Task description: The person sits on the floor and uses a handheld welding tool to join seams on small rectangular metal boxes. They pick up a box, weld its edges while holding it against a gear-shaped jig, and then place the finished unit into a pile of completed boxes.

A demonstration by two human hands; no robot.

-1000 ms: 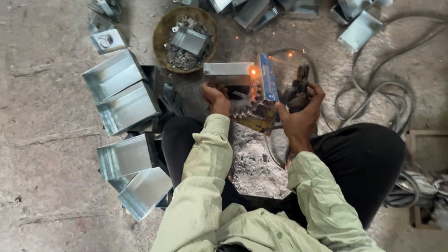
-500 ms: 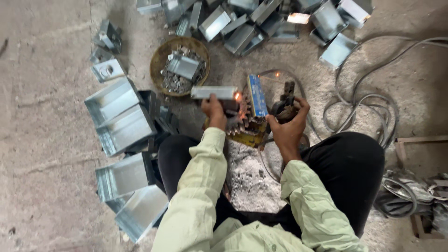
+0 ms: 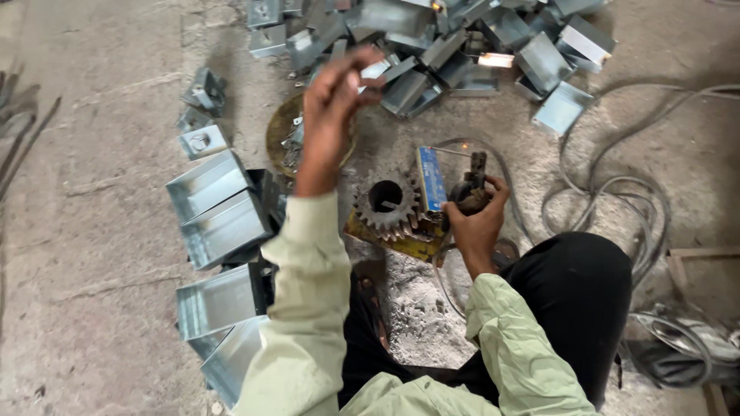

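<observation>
A seated person's right hand [image 3: 475, 218] grips a welding electrode holder [image 3: 473, 183] beside a worn gear [image 3: 388, 202]; the left hand [image 3: 333, 109], raised, pinches a small metal piece [image 3: 375, 71]; the hot rod could likely graze the cables [image 3: 609, 192] nearby.

My left hand [image 3: 333, 108] is blurry and hides part of the round dish [image 3: 279, 131]. The picture's top edge cuts the metal boxes [image 3: 432, 38].
</observation>
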